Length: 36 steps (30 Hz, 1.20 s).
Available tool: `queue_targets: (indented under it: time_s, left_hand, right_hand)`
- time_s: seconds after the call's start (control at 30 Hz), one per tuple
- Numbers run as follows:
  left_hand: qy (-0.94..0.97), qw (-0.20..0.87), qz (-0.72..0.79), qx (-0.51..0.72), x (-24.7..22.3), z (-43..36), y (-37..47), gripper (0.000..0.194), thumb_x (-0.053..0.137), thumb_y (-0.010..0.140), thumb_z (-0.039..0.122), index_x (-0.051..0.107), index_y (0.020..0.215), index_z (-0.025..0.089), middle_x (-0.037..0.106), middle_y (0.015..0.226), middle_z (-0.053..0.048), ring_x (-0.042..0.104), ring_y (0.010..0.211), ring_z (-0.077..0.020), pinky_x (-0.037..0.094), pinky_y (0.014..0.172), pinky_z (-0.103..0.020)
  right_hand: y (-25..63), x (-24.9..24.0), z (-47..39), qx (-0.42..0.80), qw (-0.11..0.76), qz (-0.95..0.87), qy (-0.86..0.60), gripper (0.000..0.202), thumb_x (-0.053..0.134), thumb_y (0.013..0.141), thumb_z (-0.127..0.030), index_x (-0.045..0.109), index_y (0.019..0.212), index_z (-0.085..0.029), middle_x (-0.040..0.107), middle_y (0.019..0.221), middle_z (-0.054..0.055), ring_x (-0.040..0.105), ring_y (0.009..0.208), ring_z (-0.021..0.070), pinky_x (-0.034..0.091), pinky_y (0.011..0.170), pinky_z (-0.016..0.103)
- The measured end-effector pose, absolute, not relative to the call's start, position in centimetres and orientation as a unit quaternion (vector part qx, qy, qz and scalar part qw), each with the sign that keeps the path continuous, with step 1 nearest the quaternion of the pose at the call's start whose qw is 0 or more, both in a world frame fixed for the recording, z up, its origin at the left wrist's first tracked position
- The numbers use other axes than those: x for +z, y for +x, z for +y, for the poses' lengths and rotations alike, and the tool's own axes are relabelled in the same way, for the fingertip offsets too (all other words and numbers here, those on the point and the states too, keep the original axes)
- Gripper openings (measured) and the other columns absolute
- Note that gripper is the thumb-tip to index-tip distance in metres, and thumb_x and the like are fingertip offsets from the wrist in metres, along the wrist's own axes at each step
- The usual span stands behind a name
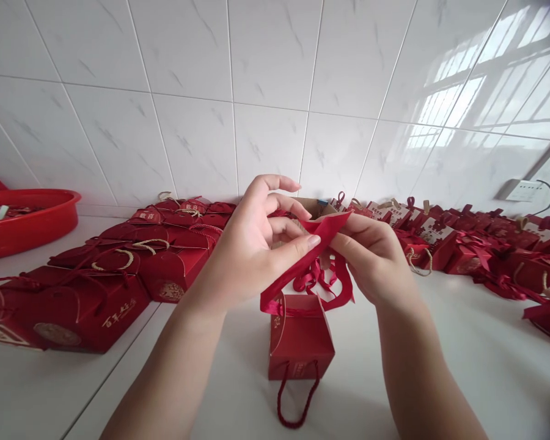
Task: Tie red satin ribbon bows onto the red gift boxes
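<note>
A small red gift box [301,345] stands on the white tabletop in front of me, its dark red cord handle [296,423] hanging forward onto the table. A wide red ribbon [289,269] runs from the top of the box up into both my hands. My left hand [252,244] pinches the ribbon between thumb and fingers, with the upper fingers raised and curled. Close beside it, my right hand [373,256] grips the ribbon with thumb and forefinger; its other fingers are partly hidden. Behind the box lie loose loops of thinner red ribbon [312,278].
Several larger red boxes [96,305] with cord handles line the left side. A red plastic basin [36,217] stands behind them at far left. Rows of small red boxes [467,253] fill the right side. A tiled wall [187,128] rises behind, with a power socket [525,190] at right.
</note>
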State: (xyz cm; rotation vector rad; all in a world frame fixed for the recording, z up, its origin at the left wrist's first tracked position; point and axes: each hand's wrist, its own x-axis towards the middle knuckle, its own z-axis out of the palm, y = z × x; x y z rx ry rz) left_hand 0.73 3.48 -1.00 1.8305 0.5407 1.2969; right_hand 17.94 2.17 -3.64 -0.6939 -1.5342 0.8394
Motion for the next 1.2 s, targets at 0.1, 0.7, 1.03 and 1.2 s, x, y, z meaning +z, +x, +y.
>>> queue_targets:
  time_s: [0.1, 0.7, 1.03, 1.2]
  left_hand:
    - [0.724, 0.399, 0.223, 0.517, -1.1, 3.6, 0.7, 0.043, 0.067, 0.078, 0.011, 0.043, 0.111, 0.025, 0.057, 0.089, 0.001, 0.064, 0.072, -0.0103, 0.056, 0.058, -0.019]
    - [0.757, 0.444, 0.262, 0.403, -0.8, 4.4, 0.0, 0.03, 0.059, 0.085, 0.019, 0.046, 0.112, 0.023, 0.063, 0.09, -0.001, 0.065, 0.078, -0.0153, 0.054, 0.065, -0.028]
    - [0.76, 0.442, 0.342, 0.331, -0.9, 5.1, 0.2, 0.032, 0.052, 0.084, 0.021, 0.044, 0.115, 0.025, 0.06, 0.076, 0.002, 0.054, 0.058, -0.012, 0.04, 0.051, -0.024]
    - [0.759, 0.433, 0.342, 0.346, -1.0, 5.0, 0.1, 0.037, 0.051, 0.086, 0.024, 0.044, 0.122, 0.026, 0.056, 0.069, 0.003, 0.047, 0.054, -0.0105, 0.037, 0.051, -0.023]
  right_hand:
    - [17.9, -3.7, 2.3, 0.372, 0.579, -0.668, -0.283, 0.021, 0.052, 0.089, -0.016, 0.072, 0.089, -0.02, 0.06, 0.062, -0.001, 0.054, 0.055, 0.0091, 0.046, 0.051, 0.02]
    - [18.9, -3.7, 3.3, 0.489, 0.521, -0.665, -0.219, 0.021, 0.057, 0.092, -0.033, 0.071, 0.106, -0.026, 0.068, 0.078, 0.002, 0.066, 0.069, 0.0142, 0.049, 0.048, 0.021]
    - [19.8, -2.4, 1.6, 0.185, 0.362, -0.842, -0.356, 0.02, 0.053, 0.091, -0.023, 0.066, 0.077, -0.017, 0.064, 0.077, 0.004, 0.058, 0.07, 0.0137, 0.05, 0.062, 0.026]
    - [19.3, -2.5, 1.2, 0.113, 0.372, -0.848, -0.36, 0.018, 0.052, 0.088, -0.013, 0.065, 0.076, -0.017, 0.063, 0.082, 0.003, 0.057, 0.07, 0.0128, 0.047, 0.062, 0.025]
